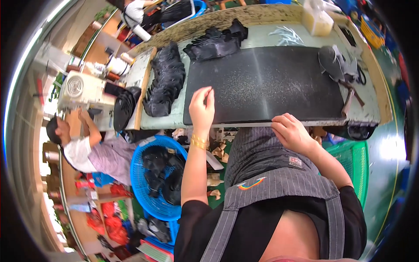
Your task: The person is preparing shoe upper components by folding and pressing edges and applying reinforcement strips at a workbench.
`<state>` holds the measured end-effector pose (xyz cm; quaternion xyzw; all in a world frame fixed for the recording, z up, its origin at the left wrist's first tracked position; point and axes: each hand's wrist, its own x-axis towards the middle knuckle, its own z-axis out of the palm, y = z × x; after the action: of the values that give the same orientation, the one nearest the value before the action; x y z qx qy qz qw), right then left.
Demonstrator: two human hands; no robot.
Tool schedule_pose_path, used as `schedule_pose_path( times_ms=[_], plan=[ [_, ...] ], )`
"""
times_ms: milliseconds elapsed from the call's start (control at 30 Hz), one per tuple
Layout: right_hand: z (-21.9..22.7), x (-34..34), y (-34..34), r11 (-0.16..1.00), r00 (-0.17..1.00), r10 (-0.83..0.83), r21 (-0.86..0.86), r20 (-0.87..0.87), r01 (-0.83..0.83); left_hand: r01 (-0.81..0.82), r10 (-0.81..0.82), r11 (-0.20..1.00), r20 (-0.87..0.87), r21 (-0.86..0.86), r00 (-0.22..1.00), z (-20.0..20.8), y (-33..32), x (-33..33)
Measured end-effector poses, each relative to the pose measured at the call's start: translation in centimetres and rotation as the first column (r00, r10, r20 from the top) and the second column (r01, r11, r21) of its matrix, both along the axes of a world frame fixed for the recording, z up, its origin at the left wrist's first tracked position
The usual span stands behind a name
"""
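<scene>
Left hand [202, 109]: at the left side of the mat [262, 87], fingers curled; cannot tell if the grip is empty. Right hand [291, 132]: at the mat's near edge, grip unclear. Black row [165, 83]: on worktop [369, 98], left of mat, long axis near-to-far, nearer the left hand.

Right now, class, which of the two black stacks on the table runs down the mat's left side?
The longer stack, closer to the left hand; the shorter stack lies by the black mat's far left corner.
</scene>
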<state>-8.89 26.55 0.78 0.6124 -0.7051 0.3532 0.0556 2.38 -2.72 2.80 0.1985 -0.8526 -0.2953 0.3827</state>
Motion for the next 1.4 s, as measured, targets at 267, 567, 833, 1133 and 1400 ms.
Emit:
schedule_pose_path(
  times_ms=[267,567,833,1133,1400],
  plan=[
    [-1.0,1.1,4.2,0.977,0.981,-0.191,0.103,0.035,0.187,0.227,-0.221,0.973,0.120,-0.043,0.968,-2.9,-5.3,-13.9],
    [1.0,-3.9,3.9,0.955,0.957,-0.283,0.113,0.067,0.274,0.260,0.087,0.717,0.452,-0.647,0.888,-3.7,-15.4,-18.0],
    [0.6,-9.1,-3.9,0.976,0.983,-0.128,0.195,0.132,0.101,0.386,-0.093,0.816,0.560,-0.431,0.823,0.1,-10.4,-16.6],
    [0.7,-13.2,-19.4,0.821,0.850,-0.288,-0.343,0.442,0.457,0.266,-0.178,0.910,0.281,-0.318,0.943,0.4,-10.2,-13.9],
    [-1.0,-16.6,-29.6,0.970,0.933,0.100,0.174,0.346,-0.169,0.311,-0.114,0.817,0.392,-0.485,0.913,-1.9,-8.1,-11.1]
  ],
)
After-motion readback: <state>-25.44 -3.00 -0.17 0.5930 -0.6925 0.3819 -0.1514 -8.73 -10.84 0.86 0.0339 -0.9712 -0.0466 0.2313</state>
